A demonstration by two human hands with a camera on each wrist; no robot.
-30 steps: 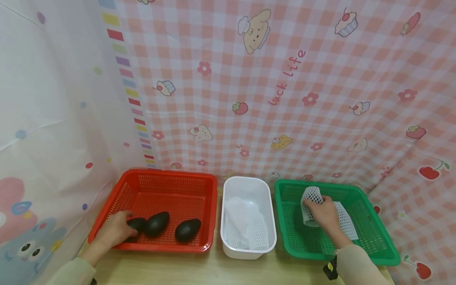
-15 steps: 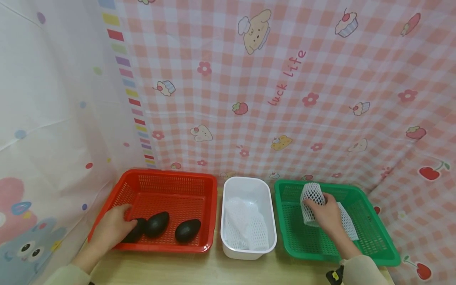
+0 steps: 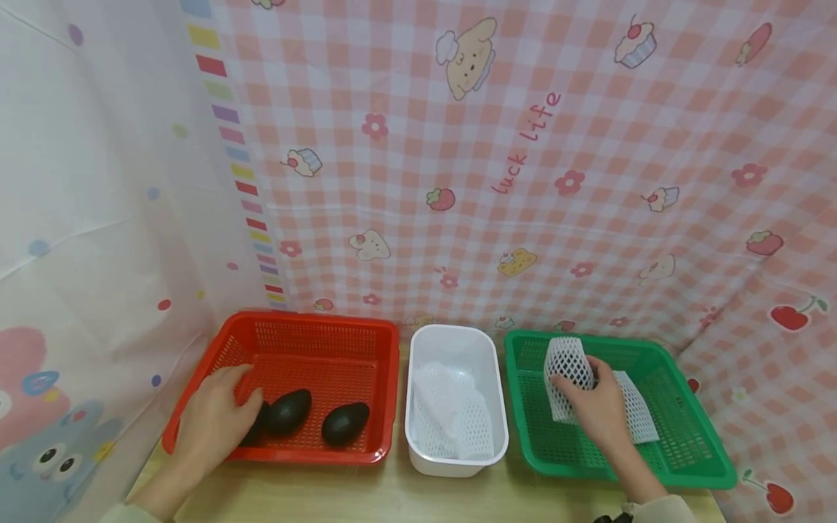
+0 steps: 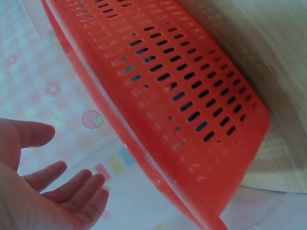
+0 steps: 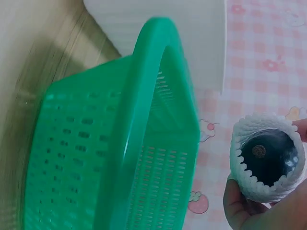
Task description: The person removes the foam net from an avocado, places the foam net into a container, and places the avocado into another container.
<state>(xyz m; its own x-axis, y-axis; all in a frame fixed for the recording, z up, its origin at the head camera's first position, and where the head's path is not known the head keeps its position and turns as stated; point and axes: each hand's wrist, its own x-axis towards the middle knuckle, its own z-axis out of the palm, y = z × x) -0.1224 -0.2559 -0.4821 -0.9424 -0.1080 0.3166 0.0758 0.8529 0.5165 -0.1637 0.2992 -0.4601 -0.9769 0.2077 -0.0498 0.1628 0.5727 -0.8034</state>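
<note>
In the head view my right hand [image 3: 600, 403] grips a white foam net sleeve [image 3: 567, 367] over the green basket. The right wrist view shows a dark avocado [image 5: 268, 155] inside that sleeve, its stem end facing the opening. My left hand [image 3: 214, 415] hovers at the left of the red basket, its fingers loosely spread and holding nothing. Beneath its fingertips one dark avocado [image 3: 256, 428] is partly hidden. Two more, a middle avocado [image 3: 288, 412] and a right avocado [image 3: 344, 423], lie in the red basket.
The red basket [image 3: 327, 317] stands left, a white bin [image 3: 455, 467] in the middle with white foam nets [image 3: 451, 410] inside, and the green basket [image 3: 693, 436] right. Another white net [image 3: 636, 410] lies in the green basket. A patterned curtain [image 3: 405, 160] hangs behind the wooden table [image 3: 366, 494].
My left hand has come off the leftmost avocado, its fingers spreading apart and moving slightly right. My right hand has raised the netted avocado a little and shifted it slightly left.
</note>
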